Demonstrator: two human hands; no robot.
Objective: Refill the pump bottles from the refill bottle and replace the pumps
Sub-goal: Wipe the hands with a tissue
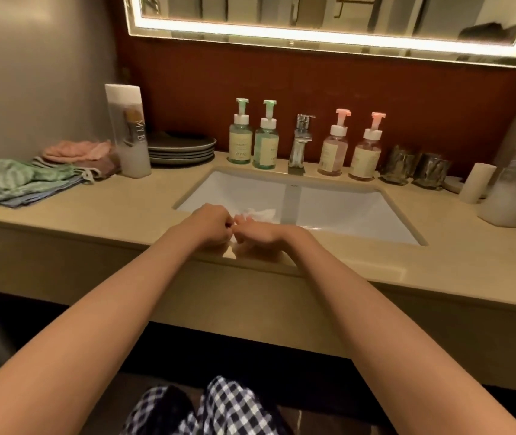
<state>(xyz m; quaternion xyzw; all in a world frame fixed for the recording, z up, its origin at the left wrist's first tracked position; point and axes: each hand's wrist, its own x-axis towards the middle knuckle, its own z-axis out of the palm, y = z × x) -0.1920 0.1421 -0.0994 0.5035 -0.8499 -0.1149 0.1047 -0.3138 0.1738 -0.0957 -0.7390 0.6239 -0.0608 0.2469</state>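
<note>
Head camera: four pump bottles stand upright at the back of the counter (109, 215), long axes vertical, pumps seated on top. The two green-pump bottles (241, 142) (266, 149) are just left of the faucet (300, 142) and the two pink-pump bottles (332, 155) (365, 160) just right of it. Their labels face me; the spouts are too small to read for direction.

In front of them, over the near rim of the sink (344, 208), my forearms converge. My left hand (211, 226) and right hand (256, 235) meet knuckles up, fingers curled, pinching a crumpled white tissue (261, 213) between them.

A tall frosted bottle (128, 130) stands upright at far left, beside stacked plates (181, 149) and folded cloths (24, 180).
</note>
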